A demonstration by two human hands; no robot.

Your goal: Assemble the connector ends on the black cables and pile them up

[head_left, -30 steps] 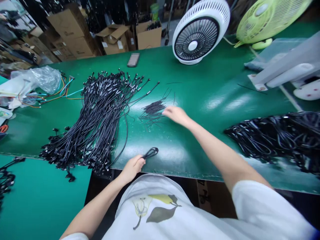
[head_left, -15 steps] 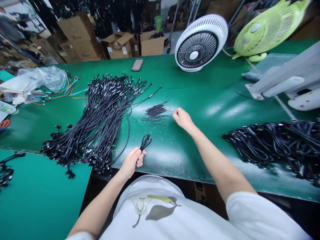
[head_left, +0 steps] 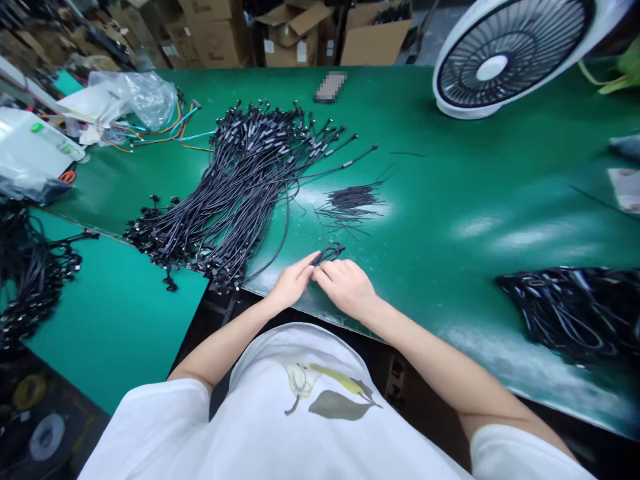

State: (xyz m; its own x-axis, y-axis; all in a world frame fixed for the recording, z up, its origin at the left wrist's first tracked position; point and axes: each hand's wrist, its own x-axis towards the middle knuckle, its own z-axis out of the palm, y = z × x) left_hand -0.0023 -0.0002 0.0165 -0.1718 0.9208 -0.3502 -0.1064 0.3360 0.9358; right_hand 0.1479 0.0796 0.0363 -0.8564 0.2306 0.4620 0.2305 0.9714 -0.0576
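Note:
A coiled black cable (head_left: 331,252) is held at the table's front edge in my left hand (head_left: 292,283), whose fingers are closed round it. My right hand (head_left: 347,285) meets the left at the coil, thumb and fingers pinched together; anything thin between them is hidden. Just beyond the hands lies a small heap of thin black wire ties (head_left: 353,197). To the left spreads a large pile of uncoiled black cables (head_left: 245,180) with plugs at both ends.
Coiled black cables (head_left: 575,313) lie at the right. A white fan (head_left: 510,57) and a phone-like blurred item (head_left: 331,87) stand toward the back. Plastic bags (head_left: 145,97) and coloured wires are at the back left. More cables (head_left: 30,280) rest on the lower left surface.
My right hand has come from beside the wire ties to the coil in my left hand. The view has shifted, so the table's things appear further right.

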